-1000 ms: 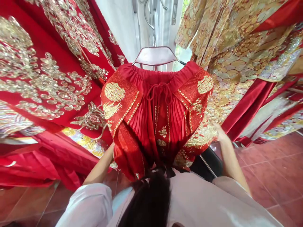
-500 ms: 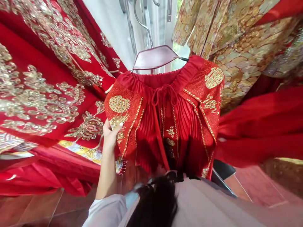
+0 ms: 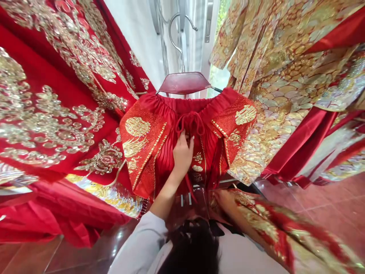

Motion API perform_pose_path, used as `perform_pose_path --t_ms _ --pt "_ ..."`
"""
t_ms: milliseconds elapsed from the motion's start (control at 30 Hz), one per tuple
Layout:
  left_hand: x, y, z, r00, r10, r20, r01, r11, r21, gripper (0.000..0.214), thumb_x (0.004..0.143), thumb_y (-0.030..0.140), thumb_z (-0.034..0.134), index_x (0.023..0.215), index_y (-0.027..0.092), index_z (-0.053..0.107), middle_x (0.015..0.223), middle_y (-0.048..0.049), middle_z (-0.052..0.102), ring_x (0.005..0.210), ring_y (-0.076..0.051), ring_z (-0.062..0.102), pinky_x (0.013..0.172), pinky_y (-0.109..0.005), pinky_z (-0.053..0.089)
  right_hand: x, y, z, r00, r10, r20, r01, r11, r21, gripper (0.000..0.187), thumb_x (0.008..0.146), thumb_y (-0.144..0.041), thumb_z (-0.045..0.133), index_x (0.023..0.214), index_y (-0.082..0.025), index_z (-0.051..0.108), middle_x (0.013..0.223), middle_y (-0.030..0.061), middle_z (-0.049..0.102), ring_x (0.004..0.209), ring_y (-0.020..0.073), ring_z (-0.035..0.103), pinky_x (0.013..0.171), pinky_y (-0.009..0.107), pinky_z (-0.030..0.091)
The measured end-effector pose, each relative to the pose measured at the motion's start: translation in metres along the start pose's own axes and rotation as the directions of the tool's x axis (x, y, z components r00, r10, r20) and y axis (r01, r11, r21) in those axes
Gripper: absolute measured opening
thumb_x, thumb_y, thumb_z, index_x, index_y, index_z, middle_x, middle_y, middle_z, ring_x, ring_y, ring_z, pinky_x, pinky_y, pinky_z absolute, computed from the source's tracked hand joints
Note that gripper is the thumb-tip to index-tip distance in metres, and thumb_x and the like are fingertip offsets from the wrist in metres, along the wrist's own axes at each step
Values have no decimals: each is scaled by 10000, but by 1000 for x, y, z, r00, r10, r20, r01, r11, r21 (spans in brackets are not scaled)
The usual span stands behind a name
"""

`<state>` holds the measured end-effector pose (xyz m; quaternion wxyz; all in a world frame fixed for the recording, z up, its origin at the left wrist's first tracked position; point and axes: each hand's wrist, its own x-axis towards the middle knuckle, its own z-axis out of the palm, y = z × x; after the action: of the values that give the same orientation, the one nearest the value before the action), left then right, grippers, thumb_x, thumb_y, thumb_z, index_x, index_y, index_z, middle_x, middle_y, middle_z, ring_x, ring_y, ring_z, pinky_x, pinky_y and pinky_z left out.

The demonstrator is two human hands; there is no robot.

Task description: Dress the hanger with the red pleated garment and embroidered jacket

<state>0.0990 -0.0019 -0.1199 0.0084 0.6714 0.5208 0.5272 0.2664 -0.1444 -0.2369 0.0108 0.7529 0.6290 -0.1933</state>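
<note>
A red pleated skirt (image 3: 142, 144) with gold embroidered panels hangs from a dark red hanger (image 3: 184, 82) straight ahead. My left hand (image 3: 182, 154) reaches up to its front, fingers pressed together on the red drawstring (image 3: 196, 121) just below the bow. A length of red and gold embroidered fabric (image 3: 265, 224) lies over my right arm at the lower right. It hides the right hand.
A large red garment with pale gold embroidery (image 3: 57, 114) hangs close on the left. A gold scale-patterned garment (image 3: 285, 76) hangs close on the right. A white window frame with a handle (image 3: 209, 23) stands behind the hanger. Red floor tiles (image 3: 327, 198) show at the lower right.
My left hand has moved from the skirt's left panel to the drawstring at its middle. Embroidered fabric now covers my right arm, which was bare a second ago.
</note>
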Motion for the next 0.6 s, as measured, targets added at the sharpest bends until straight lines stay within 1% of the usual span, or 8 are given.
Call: perform_pose_path --t_ms 67,133,233,300,400,500,567,600 --pt "5 -5 -2 997 -78 0 78 997 -19 270 926 306 522 1111 112 557 854 -88 679 715 -174 660 681 -279 515 5 -13 35 999 -32 31 32 999 4 250 917 -165 457 859 -156 700 825 130 681 828 227 687 683 274 473" --pt "5 -6 -9 992 -121 -41 119 991 -53 252 912 348 549 1032 127 550 798 -57 662 645 -149 639 620 -244 495 7 -16 51 997 -36 62 36 999 2 312 932 -161 394 894 -142 703 848 160 684 846 254 691 688 296 473" --pt "5 -5 -18 987 -132 -89 128 991 -50 280 904 396 558 1006 136 538 750 -29 640 584 -131 610 566 -223 459 10 -15 48 996 -43 75 43 999 -4 366 964 -205 325 998 -112 678 910 187 677 902 274 681 740 324 482" --pt "8 -4 -18 990 -118 -76 121 992 35 250 918 379 534 947 132 563 730 -41 638 592 -149 612 579 -241 449 12 -17 42 996 -55 76 56 998 -13 397 982 -245 291 1071 -101 650 955 191 670 924 278 673 772 349 486" --pt "13 -3 -16 994 -109 -20 110 979 171 236 939 319 495 873 118 600 737 -85 649 627 -185 623 586 -263 422 12 -27 45 989 -89 115 92 996 -22 404 997 -279 283 1082 -125 646 987 164 666 937 254 664 806 354 491" --pt "9 -1 -20 991 -127 36 114 963 246 260 966 275 430 883 112 615 775 -110 656 689 -197 634 601 -257 398 6 -33 64 976 -77 203 86 996 -38 319 996 -298 379 1052 -133 646 962 106 667 906 175 657 827 318 513" --pt "-4 -2 -23 966 -207 155 149 936 319 308 990 284 365 900 124 613 825 -114 658 765 -195 639 634 -247 394 4 -30 75 967 -41 250 56 997 -53 267 970 -318 474 1049 -117 631 940 73 659 869 134 648 815 301 533" --pt "-13 -5 -23 936 -265 233 169 916 363 330 1000 292 334 919 133 612 856 -113 659 801 -194 640 648 -242 393 5 -28 76 965 -27 262 44 997 -58 263 953 -325 514 1055 -108 622 935 62 654 858 124 644 809 302 542"
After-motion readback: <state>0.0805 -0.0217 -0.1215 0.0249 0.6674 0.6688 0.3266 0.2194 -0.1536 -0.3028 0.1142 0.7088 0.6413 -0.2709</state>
